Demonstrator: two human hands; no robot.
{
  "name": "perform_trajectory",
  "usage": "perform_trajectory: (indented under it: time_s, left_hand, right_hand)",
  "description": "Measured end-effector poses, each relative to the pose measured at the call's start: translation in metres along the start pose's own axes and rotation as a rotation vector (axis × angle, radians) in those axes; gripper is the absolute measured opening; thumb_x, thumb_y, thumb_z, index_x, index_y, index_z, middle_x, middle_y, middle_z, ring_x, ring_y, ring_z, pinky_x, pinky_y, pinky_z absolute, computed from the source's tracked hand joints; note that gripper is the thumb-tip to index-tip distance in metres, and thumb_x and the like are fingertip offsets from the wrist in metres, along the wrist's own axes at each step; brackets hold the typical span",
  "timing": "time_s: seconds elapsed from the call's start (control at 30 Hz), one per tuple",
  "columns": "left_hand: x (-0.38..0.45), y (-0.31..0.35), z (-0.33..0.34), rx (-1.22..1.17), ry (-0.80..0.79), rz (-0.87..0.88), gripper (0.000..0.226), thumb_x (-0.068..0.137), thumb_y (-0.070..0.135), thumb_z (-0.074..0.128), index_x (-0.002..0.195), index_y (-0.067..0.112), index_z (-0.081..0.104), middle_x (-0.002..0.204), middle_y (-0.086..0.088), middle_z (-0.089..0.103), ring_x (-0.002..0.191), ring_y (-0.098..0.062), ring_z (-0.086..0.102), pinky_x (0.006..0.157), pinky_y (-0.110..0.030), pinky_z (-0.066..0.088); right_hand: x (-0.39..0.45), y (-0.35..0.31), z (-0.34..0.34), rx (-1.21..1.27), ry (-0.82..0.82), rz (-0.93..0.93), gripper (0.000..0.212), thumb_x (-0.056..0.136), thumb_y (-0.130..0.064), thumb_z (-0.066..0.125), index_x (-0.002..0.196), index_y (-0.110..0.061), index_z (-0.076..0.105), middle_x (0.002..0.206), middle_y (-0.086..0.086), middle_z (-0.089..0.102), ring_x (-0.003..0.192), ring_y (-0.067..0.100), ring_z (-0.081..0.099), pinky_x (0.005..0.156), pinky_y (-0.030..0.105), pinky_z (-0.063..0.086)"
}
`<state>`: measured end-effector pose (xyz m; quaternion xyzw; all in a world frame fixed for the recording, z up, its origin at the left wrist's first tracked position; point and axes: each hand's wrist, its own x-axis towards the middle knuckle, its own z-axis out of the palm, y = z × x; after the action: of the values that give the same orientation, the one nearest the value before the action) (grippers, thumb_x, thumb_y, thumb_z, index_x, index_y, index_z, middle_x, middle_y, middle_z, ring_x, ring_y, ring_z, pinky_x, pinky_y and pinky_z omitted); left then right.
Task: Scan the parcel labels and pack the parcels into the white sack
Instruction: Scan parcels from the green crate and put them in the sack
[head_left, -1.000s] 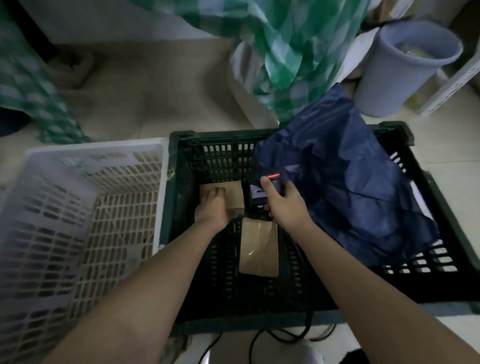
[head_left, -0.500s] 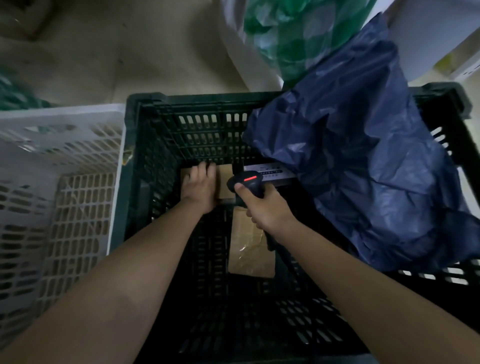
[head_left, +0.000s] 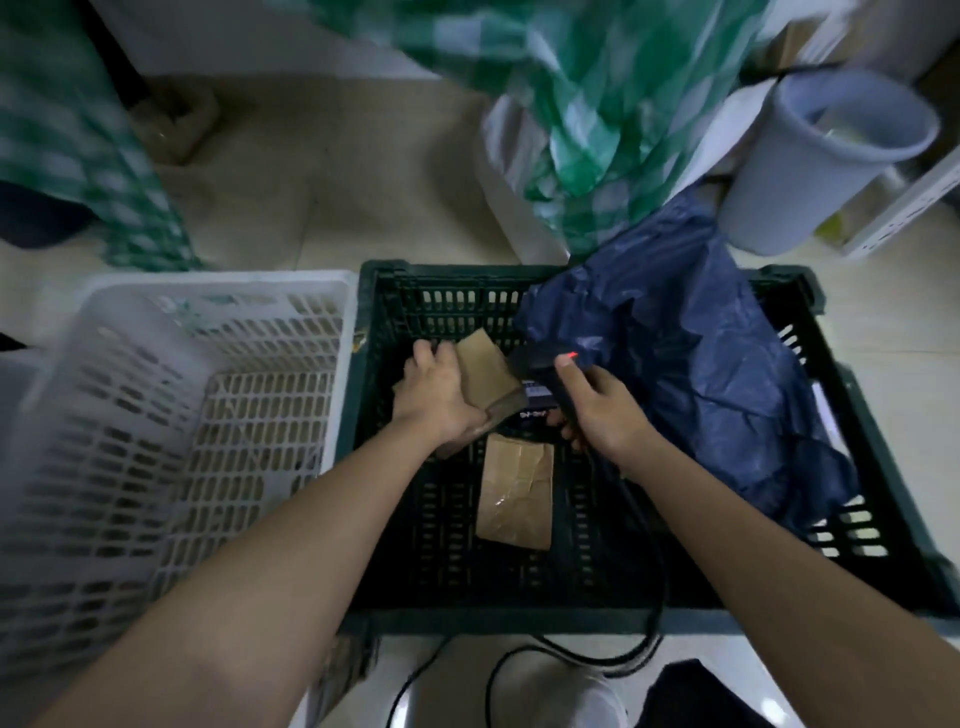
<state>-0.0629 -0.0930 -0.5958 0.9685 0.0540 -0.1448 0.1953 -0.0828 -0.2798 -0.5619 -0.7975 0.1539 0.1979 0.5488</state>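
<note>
Head view: left hand (head_left: 436, 395) grips a brown parcel (head_left: 485, 366), fingers curled over its far edge, tilting it up inside the dark crate (head_left: 883, 467). Right hand (head_left: 597, 410) is wrapped round the scanner (head_left: 540, 364) handle, red light on, nose just beside the parcel. Second parcel (head_left: 514, 493) lies flat on the crate floor, nearer the person. Label not visible from here. Judgement: turn the label face toward the scanner, hold steady, keep fingers off the barcode. White sack not identified with certainty.
</note>
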Motion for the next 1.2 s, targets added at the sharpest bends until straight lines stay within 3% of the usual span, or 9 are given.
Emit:
perform_trajectory:
  time_s: [0.3,0.37,0.53,0.63,0.73,0.87,1.0,1.1,1.2]
  left_hand:
    - [-0.141,-0.005,-0.100,-0.565,0.060,-0.014,0.098,0.069,0.052,0.080,0.143,0.012,0.030,0.131,0.001,0.041,0.112,-0.015,0.045,0.088,-0.029,0.041]
    - [-0.171,-0.018,-0.115,-0.623,0.137,0.015,0.100,0.066,0.048,0.083,0.143,0.012,0.030,0.138,-0.001,0.041,0.118,-0.016,0.045,0.097,-0.033,0.042]
    - [-0.230,-0.056,-0.126,-0.045,0.319,0.270,0.106,0.064,0.040,0.086,0.145,0.012,0.023,0.140,-0.008,0.028,0.132,-0.026,0.027,0.111,-0.042,0.029]
    - [-0.253,-0.086,-0.106,0.305,0.337,0.419,0.108,0.047,0.045,0.090,0.134,0.010,0.036,0.126,-0.014,0.043,0.113,-0.034,0.044,0.096,-0.048,0.045]
    - [-0.267,-0.110,-0.085,0.290,0.350,0.452,0.105,0.041,0.042,0.092,0.127,0.011,0.040,0.121,-0.013,0.042,0.104,-0.034,0.051,0.086,-0.051,0.053]
    - [-0.277,-0.116,-0.080,0.027,0.248,0.464,0.068,0.077,0.030,0.077,0.134,0.016,0.044,0.138,-0.005,0.036,0.127,-0.026,0.034,0.108,-0.045,0.036]
    - [-0.281,-0.122,-0.080,-0.482,0.293,0.366,0.028,0.090,0.026,0.065,0.116,0.017,0.059,0.119,0.006,0.043,0.117,-0.015,0.044,0.099,-0.030,0.044]
    - [-0.276,-0.118,-0.086,-0.654,0.414,0.115,0.043,0.087,0.031,0.067,0.127,0.023,0.052,0.124,0.008,0.035,0.125,-0.018,0.038,0.100,-0.033,0.046]
    - [-0.267,-0.112,-0.098,-0.787,0.297,-0.126,0.075,0.087,0.035,0.067,0.149,0.021,0.028,0.151,-0.004,0.024,0.132,-0.022,0.037,0.097,-0.027,0.039]
  right_hand:
    - [-0.132,-0.063,0.009,0.299,0.148,-0.171,0.042,0.096,-0.050,0.048,0.114,-0.013,0.055,0.084,0.007,0.066,0.062,0.013,0.059,0.049,0.020,0.046]
    - [-0.160,-0.075,0.023,0.399,0.184,-0.191,0.037,0.093,-0.050,0.054,0.108,-0.016,0.056,0.084,0.007,0.065,0.068,0.015,0.061,0.053,0.023,0.047]
    - [-0.209,-0.078,0.062,0.528,0.224,-0.169,0.048,0.084,-0.045,0.070,0.121,-0.017,0.057,0.093,0.005,0.068,0.080,0.016,0.066,0.068,0.033,0.054]
    - [-0.229,-0.056,0.092,0.445,0.235,-0.132,0.062,0.076,-0.044,0.078,0.128,-0.019,0.053,0.112,0.000,0.065,0.098,0.019,0.063,0.090,0.037,0.054]
    - [-0.243,-0.031,0.120,0.452,0.242,-0.076,0.074,0.072,-0.035,0.083,0.134,-0.017,0.046,0.126,0.001,0.058,0.113,0.020,0.056,0.103,0.040,0.046]
    - [-0.250,-0.017,0.140,0.543,0.202,-0.057,0.085,0.073,-0.027,0.084,0.144,-0.018,0.037,0.136,0.002,0.052,0.122,0.021,0.052,0.104,0.038,0.044]
    - [-0.254,-0.009,0.148,0.565,0.174,-0.116,0.072,0.075,-0.011,0.082,0.131,-0.026,0.040,0.129,-0.001,0.055,0.113,0.016,0.055,0.092,0.030,0.045]
    - [-0.255,-0.005,0.153,0.565,0.180,-0.136,0.081,0.076,-0.010,0.082,0.141,-0.026,0.036,0.131,-0.002,0.054,0.116,0.015,0.053,0.095,0.030,0.044]
    - [-0.257,-0.001,0.152,0.513,0.185,-0.176,0.081,0.074,-0.005,0.082,0.140,-0.022,0.038,0.126,-0.003,0.057,0.109,0.011,0.057,0.087,0.021,0.047]
